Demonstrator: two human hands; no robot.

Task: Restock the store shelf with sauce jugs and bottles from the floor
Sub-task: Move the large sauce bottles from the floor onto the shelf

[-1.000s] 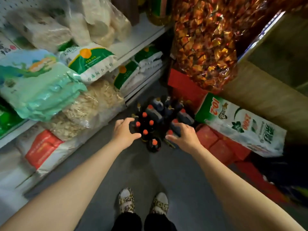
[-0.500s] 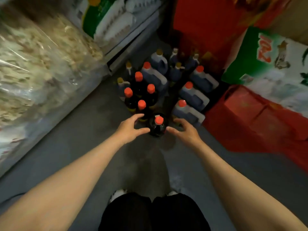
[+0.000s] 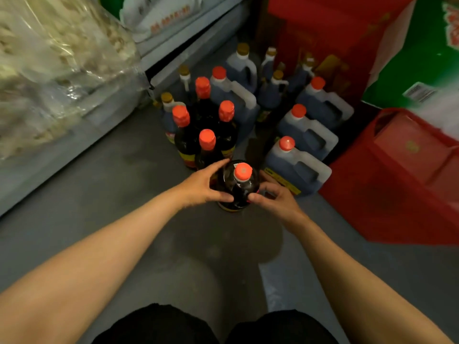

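Observation:
A dark sauce bottle (image 3: 237,187) with a red cap stands on the grey floor, nearest to me. My left hand (image 3: 202,184) wraps its left side, thumb in front and fingers behind. My right hand (image 3: 274,198) curls round its right side. Behind it stand several more red-capped dark bottles (image 3: 206,145). To the right is a row of red-capped sauce jugs (image 3: 295,167) with handles. Further back are gold-capped jugs and bottles (image 3: 242,63).
The bottom shelf (image 3: 188,33) runs along the left, with a clear bag of pale dried goods (image 3: 54,65) bulging out. Red cartons (image 3: 397,175) and a green-and-white sack (image 3: 422,58) crowd the right. Bare grey floor (image 3: 124,194) lies in front of the bottles.
I have bent lower and closer to the floor. Both hands have closed in from either side and now hold the nearest bottle.

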